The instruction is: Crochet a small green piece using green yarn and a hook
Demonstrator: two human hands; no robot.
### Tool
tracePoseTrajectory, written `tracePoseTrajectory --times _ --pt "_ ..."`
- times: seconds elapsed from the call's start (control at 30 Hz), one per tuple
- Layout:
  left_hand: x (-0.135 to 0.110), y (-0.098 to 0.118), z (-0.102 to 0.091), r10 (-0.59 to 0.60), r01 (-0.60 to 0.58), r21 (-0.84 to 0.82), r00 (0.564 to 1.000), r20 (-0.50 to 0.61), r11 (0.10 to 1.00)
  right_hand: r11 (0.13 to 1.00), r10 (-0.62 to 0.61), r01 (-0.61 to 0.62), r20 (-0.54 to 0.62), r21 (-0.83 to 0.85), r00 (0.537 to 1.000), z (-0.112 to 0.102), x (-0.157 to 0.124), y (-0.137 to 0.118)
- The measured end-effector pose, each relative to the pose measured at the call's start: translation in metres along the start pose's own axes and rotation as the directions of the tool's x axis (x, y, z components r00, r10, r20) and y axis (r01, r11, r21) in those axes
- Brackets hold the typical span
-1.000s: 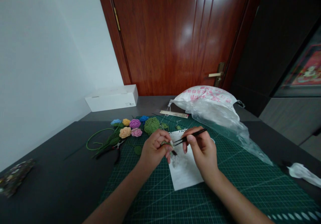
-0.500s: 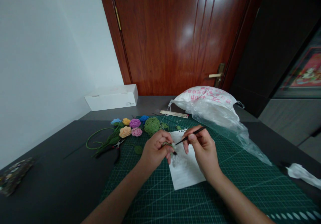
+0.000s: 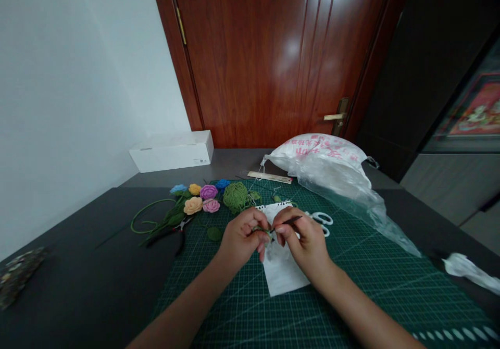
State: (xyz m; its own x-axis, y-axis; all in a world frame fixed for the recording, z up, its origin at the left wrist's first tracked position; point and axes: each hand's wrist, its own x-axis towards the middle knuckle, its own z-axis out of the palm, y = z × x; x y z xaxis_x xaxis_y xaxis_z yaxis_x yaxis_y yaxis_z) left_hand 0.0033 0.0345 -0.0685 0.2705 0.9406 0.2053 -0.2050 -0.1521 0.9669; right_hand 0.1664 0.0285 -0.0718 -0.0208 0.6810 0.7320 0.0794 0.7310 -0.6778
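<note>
Above a white sheet of paper (image 3: pixel 287 276), my left hand (image 3: pixel 242 234) pinches a small green crocheted piece (image 3: pixel 257 229), most of it hidden by the fingers. My right hand (image 3: pixel 300 234) grips a slim black pointed tool (image 3: pixel 291 221) like a pen, its tip at the green piece. Whether it is a pair of tweezers or a single stick I cannot tell. The two hands nearly touch at the fingertips. White fluffy stuffing (image 3: pixel 278 255) lies on the paper below them. White-handled scissors (image 3: pixel 323 219) lie just beyond my right hand.
A green cutting mat (image 3: pixel 375 286) covers the table's middle. Left of my hands lie a green yarn ball (image 3: pixel 235 197), crocheted flowers (image 3: pixel 193 206), pliers (image 3: pixel 180 230) and a green leaf (image 3: pixel 214 234). Behind are a white box (image 3: pixel 172 153), a ruler (image 3: pixel 269 177) and a plastic bag (image 3: pixel 332 166).
My right hand has moved left and down, bringing the black tool to the green piece. The scissors' white handles have come into sight behind it. My left hand has stayed nearly still.
</note>
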Motion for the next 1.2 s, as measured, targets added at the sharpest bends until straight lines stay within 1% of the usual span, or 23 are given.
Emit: tracePoseTrajectory --times 0.07,0.13,0.23,0.3,0.37,0.57,0.7,0.97,1.1,1.2 --pt "0.0006 0.0013 0.0005 0.002 -0.002 -0.003 1.0 -0.005 1.0 1.0 0.02 -0.02 -0.004 0.005 1.0 -0.0011 0.0004 0.0014" --pt "0.0016 0.0041 0.0007 0.011 -0.011 -0.004 1.0 -0.01 1.0 0.998 0.053 -0.052 -0.034 0.02 0.998 -0.0035 0.0012 0.0017" --pt "0.003 0.0078 0.0 0.03 -0.03 -0.008 0.999 -0.02 1.0 0.996 0.081 -0.076 -0.123 0.043 0.989 -0.0079 0.0032 -0.0007" --pt "0.0035 0.0087 -0.0007 0.041 -0.041 -0.014 0.999 -0.027 0.999 0.993 0.094 -0.079 -0.183 0.088 0.979 -0.0095 0.0051 -0.0031" --pt "0.0036 0.0086 -0.0011 0.046 -0.047 -0.024 0.999 -0.028 0.999 0.986 0.109 -0.08 -0.202 0.147 0.973 -0.0093 0.0071 -0.0051" --pt "0.0035 0.0093 -0.0007 0.048 -0.049 -0.049 0.999 -0.02 0.998 0.968 0.147 -0.113 -0.138 0.225 0.98 -0.0048 0.0082 -0.0061" --pt "0.0037 0.0099 -0.001 0.049 -0.049 -0.058 0.999 -0.016 0.997 0.964 0.159 -0.124 -0.139 0.234 0.977 -0.0033 0.0065 -0.0068" --pt "0.0028 0.0088 -0.0001 0.041 -0.042 -0.053 0.999 -0.008 0.998 0.981 0.146 -0.124 -0.148 0.148 0.978 -0.0018 0.0031 -0.0056" --pt "0.0016 0.0079 0.0 0.025 -0.025 -0.049 1.0 0.0 0.998 0.99 0.114 -0.104 -0.103 0.095 0.988 -0.0009 0.0014 -0.0047" --pt "0.0002 0.0049 0.0001 0.011 -0.011 -0.048 1.0 0.011 0.999 0.998 0.052 -0.051 -0.06 0.026 0.997 -0.0001 -0.0002 -0.0037"
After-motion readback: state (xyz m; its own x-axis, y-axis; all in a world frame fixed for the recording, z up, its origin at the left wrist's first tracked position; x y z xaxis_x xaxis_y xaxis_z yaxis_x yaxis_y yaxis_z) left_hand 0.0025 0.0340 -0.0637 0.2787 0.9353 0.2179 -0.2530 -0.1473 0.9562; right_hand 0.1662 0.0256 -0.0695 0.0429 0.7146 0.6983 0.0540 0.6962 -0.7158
